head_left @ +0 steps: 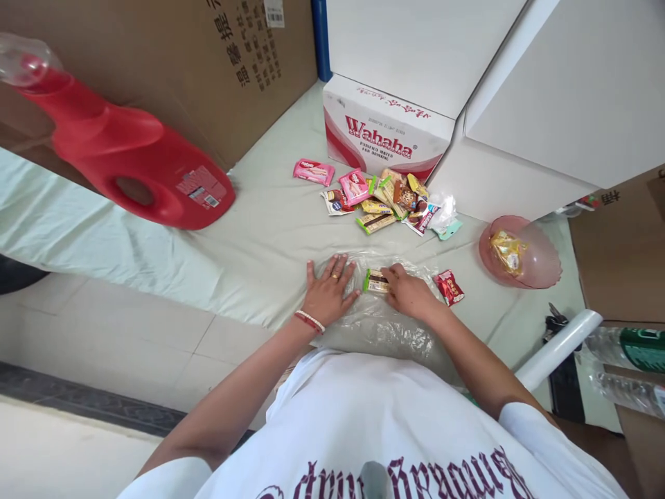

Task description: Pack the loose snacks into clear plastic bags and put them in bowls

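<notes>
Green-ended snack packet [375, 281] in the pinch of the right hand [410, 294], beside the flat, splayed left hand [329, 292]

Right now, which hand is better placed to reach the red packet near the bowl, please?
Probably the right hand: the red packet lies close by its wrist, though that hand touches a green-ended packet. The left hand rests on clear plastic, farther away.
</notes>
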Motion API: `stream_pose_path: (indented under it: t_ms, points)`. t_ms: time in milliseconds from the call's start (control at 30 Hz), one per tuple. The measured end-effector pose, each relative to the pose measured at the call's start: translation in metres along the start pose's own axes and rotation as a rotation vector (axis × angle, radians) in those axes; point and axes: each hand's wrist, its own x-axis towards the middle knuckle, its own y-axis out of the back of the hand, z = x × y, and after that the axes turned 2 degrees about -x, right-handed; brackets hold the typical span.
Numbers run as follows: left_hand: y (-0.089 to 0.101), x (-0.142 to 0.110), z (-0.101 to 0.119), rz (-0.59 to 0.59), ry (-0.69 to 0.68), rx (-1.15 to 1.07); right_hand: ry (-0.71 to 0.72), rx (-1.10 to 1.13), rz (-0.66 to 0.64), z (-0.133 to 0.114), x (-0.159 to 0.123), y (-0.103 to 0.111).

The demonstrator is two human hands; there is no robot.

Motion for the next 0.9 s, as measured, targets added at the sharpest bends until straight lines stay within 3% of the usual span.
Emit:
stream_pose_path:
  t_ms: [133, 267, 367, 433, 533, 633, 767, 900]
  points:
    - [-0.001, -0.005, -0.009, 0.001, 0.018, 0.015, 0.041, -0.026, 0.047, 0.015, 0.024, 0.009]
    - [-0.001, -0.004, -0.008, -0.005, 0.013, 0.022, -0.028, -0.137, 0.33, 0.024, 0.081, 0.029]
    - [0.0, -0.004, -0.008, -0.004, 0.011, 0.023, 0.019, -0.13, 0.434, 0.03, 0.121, 0.033]
    - [0.001, -0.005, -0.008, 0.002, 0.018, 0.021, 0.039, -0.066, 0.5, 0.036, 0.129, 0.033]
    - [0.0, -0.005, -0.008, 0.015, 0.027, 0.009, 0.001, 0.062, 0.671, 0.043, 0.104, 0.037]
    - [0.0, -0.004, -0.009, 0.018, 0.027, -0.012, -0.064, 0.07, 0.734, 0.039, 0.052, 0.039]
    - [0.001, -0.004, -0.009, 0.019, 0.023, -0.023, -0.086, -0.077, 0.454, 0.008, -0.006, 0.015]
    - [0.001, -0.004, -0.008, 0.02, 0.025, -0.013, -0.023, -0.044, 0.186, -0.014, -0.021, -0.017]
